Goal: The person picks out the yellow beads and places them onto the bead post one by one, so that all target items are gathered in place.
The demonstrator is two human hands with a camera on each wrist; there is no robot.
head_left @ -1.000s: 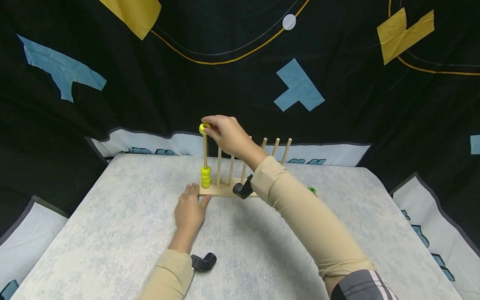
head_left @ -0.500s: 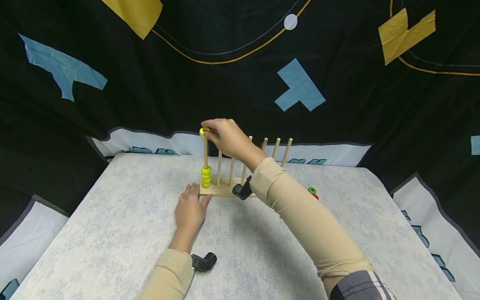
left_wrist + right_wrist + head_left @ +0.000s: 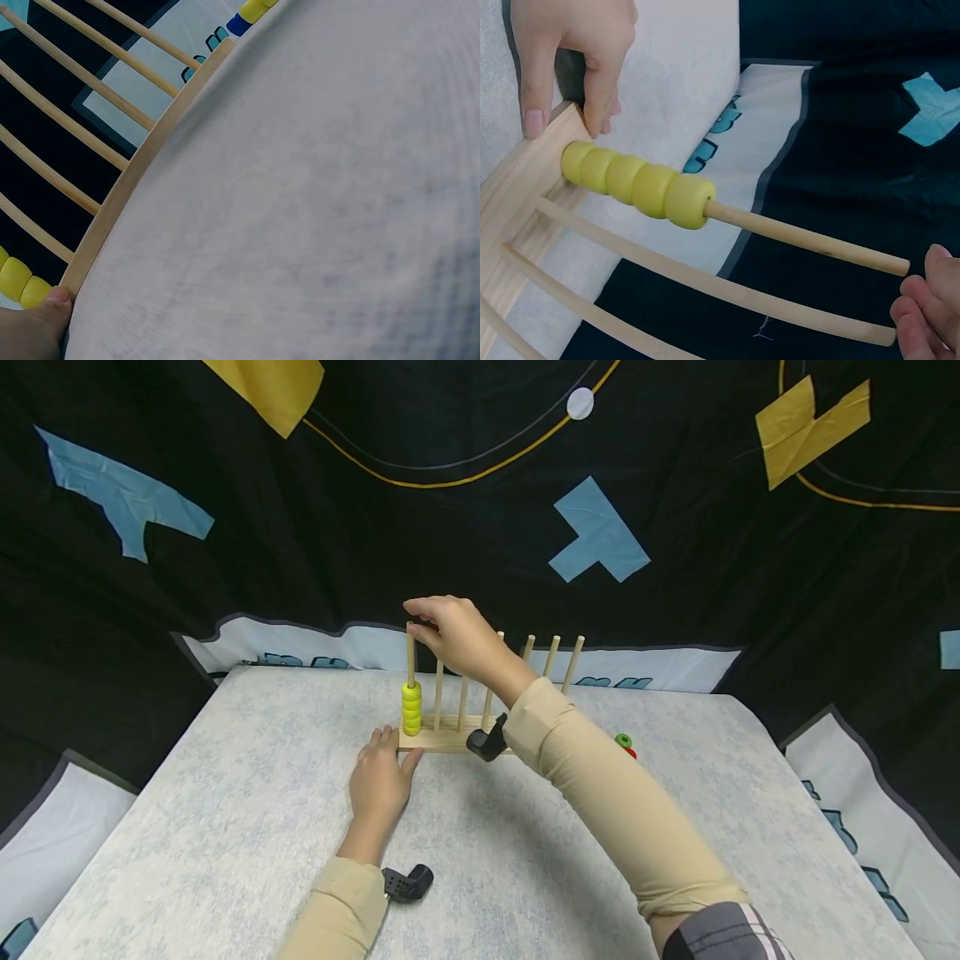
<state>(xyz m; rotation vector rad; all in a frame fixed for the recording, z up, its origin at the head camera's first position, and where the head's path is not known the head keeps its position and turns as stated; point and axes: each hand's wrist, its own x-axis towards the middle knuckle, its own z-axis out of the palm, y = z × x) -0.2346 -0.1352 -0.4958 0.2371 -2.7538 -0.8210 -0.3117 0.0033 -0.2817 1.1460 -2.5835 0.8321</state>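
Observation:
A wooden stand (image 3: pixel 442 742) with a row of upright pegs sits on the table. Its leftmost peg (image 3: pixel 810 238) carries a stack of several yellow beads (image 3: pixel 641 186), resting against the base. My left hand (image 3: pixel 378 781) grips the base's left end, thumb on the near side and fingers on the other, as the right wrist view shows. At the top of that leftmost peg is my right hand (image 3: pixel 461 631), thumb and fingers apart with nothing between them. In the right wrist view its fingertips (image 3: pixel 911 289) are close to the peg tips. My right forearm covers the base's right part.
A green bead (image 3: pixel 623 740) and a red bead (image 3: pixel 632 753) lie on the table right of the stand. Beyond the stand's far end, the left wrist view shows a blue bead (image 3: pixel 238 25) and yellow beads (image 3: pixel 253 10). A dark curtain (image 3: pixel 465 543) hangs behind the table.
My right hand has let go of a yellow bead at the peg's top, and the bead has dropped onto the stack. The left hand stays in place.

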